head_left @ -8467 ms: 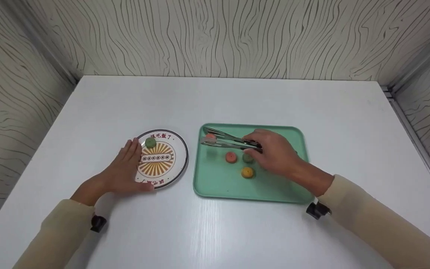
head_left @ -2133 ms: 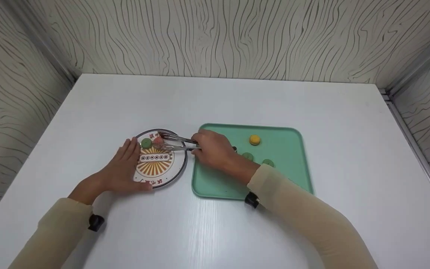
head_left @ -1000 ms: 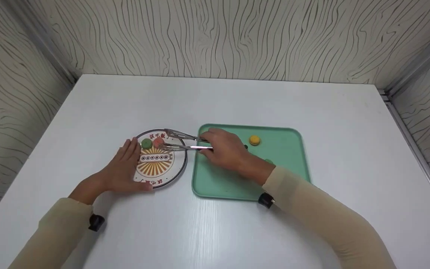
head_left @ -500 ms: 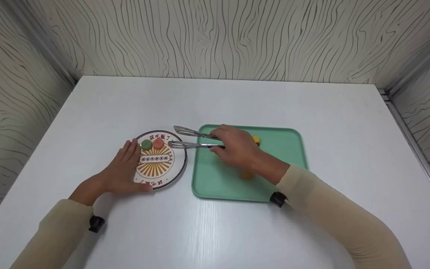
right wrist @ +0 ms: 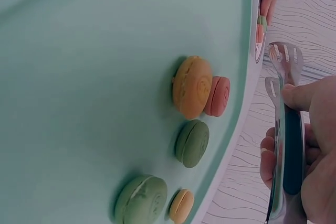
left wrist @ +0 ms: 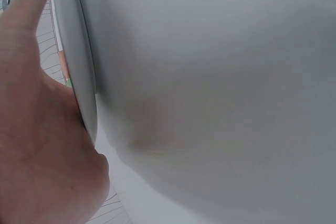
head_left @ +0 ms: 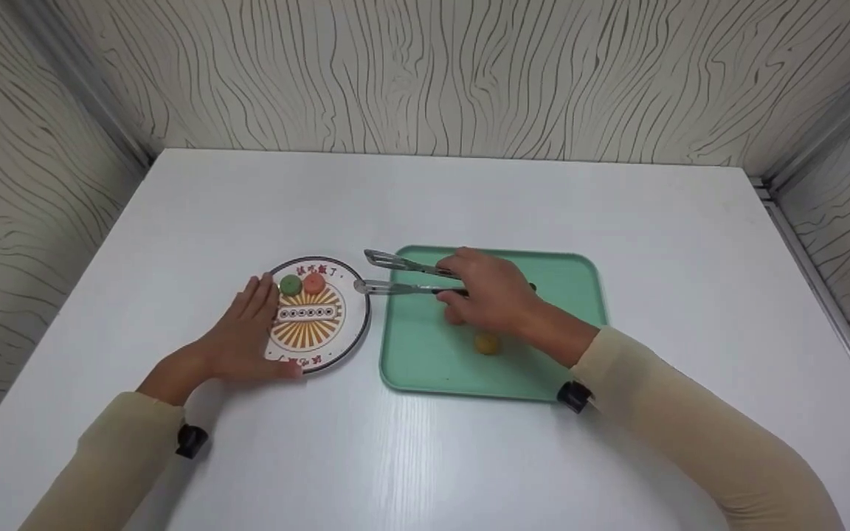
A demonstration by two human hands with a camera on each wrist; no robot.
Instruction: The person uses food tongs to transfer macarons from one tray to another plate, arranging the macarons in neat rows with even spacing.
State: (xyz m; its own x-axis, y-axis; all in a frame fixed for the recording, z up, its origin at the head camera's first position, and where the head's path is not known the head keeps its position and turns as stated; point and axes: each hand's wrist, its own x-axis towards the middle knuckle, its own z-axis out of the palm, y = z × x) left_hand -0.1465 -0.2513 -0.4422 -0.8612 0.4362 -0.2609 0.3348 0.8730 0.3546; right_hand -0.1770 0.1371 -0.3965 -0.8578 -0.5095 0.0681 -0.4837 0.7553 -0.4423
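Note:
My left hand (head_left: 240,343) rests along the near-left rim of a round printed plate (head_left: 351,324), fingers straight and thumb spread. A green macaron (head_left: 291,285) and a pink macaron (head_left: 313,283) sit side by side on the plate's upper left. My right hand (head_left: 499,291) grips metal serving tongs (head_left: 410,288) above the green tray (head_left: 417,361). The tongs' arms are spread, nothing between them, tips near the plate's right rim. In the right wrist view, the tray bears a yellow macaron (right wrist: 193,87), a pink one (right wrist: 219,96), two green ones (right wrist: 192,144) and a smaller-looking yellow one (right wrist: 181,206).
The tray stands just right of the plate on a white table (head_left: 425,457). Wood-grain patterned panels (head_left: 425,81) rise behind the table and at both sides. The right hand and forearm cover part of the tray in the head view.
The pink macaron, earlier pinched in the tongs over the tray, now lies beside the green one on the plate. The tongs have spread and moved right with my right hand. My left hand stays put.

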